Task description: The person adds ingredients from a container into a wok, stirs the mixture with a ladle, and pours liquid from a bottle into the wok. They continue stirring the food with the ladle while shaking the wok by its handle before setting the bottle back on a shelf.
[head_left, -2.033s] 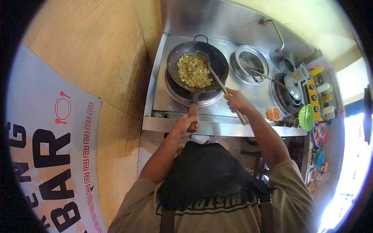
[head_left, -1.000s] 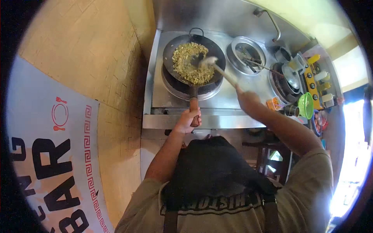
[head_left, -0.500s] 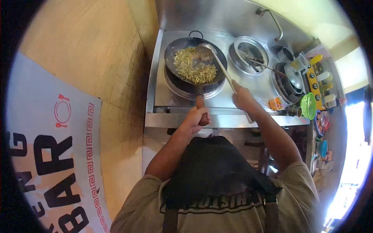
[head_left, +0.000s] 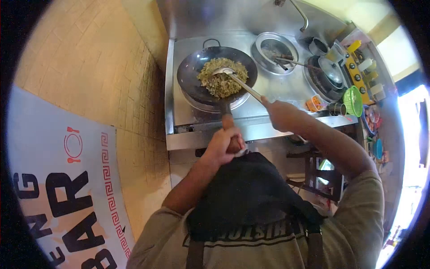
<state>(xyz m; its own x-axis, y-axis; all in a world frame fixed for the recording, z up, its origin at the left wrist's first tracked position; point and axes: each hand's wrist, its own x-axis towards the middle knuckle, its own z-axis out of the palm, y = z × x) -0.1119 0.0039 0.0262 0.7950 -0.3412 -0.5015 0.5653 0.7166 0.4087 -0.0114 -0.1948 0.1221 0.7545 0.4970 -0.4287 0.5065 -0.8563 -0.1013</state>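
Note:
A dark wok (head_left: 190, 80) sits tilted slightly over the left burner of the steel stove, with fried rice-like chopped food (head_left: 226, 87) heaped in it. My left hand (head_left: 222, 144) is closed around the wok's wooden handle (head_left: 227, 120), near the stove's front edge. My right hand (head_left: 283, 115) grips a long-handled ladle (head_left: 245, 85); its metal bowl rests in the food at the wok's middle. The lower end of the ladle's handle comes out below my right hand.
Right of the wok is a steel basin (head_left: 274, 51) with a utensil across it. Farther right stand a lidded pot (head_left: 330, 71), an orange container (head_left: 315, 104), a green basket (head_left: 353, 101) and several bottles. A tiled wall (head_left: 134, 80) and banner (head_left: 67, 179) are on the left.
The ladle has moved from the wok's upper right side down into the food, which is now heaped more centrally. The wok has come slightly closer, and the view has shifted.

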